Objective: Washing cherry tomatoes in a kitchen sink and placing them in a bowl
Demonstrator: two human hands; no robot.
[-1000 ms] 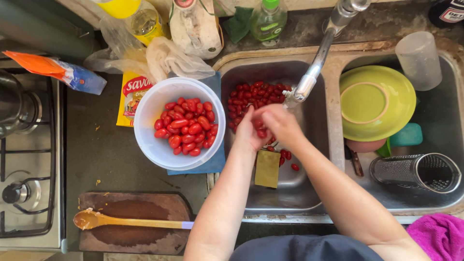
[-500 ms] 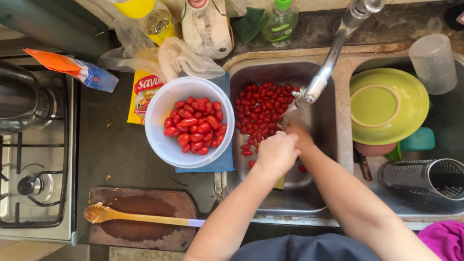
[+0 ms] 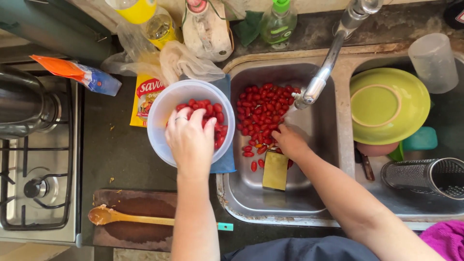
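The left hand lies palm down inside a round white plastic bowl, with the fingers spread loosely over the small red oval tomatoes in the bowl. It covers most of them, so I cannot tell if it holds any tomato under the palm. There is a thin ring on one finger. The tomatoes that show beyond the fingertips are shiny, smooth and deep red.

The right hand is down in the left steel sink basin, with the fingers curled and touching the near edge of a heap of the same red tomatoes in the sink (whether it grips some of them is not visible). This heap spreads from the fingertips away toward the back of the basin, and some single tomatoes lie apart, near the wrist. Just beside the right wrist a yellow rectangular sponge lies on the basin floor. A metal tap spout hangs above the right hand.

Near the left forearm a wooden spoon rests on a brown wooden board. To the right of the right arm, a green round plate sits in the other basin.
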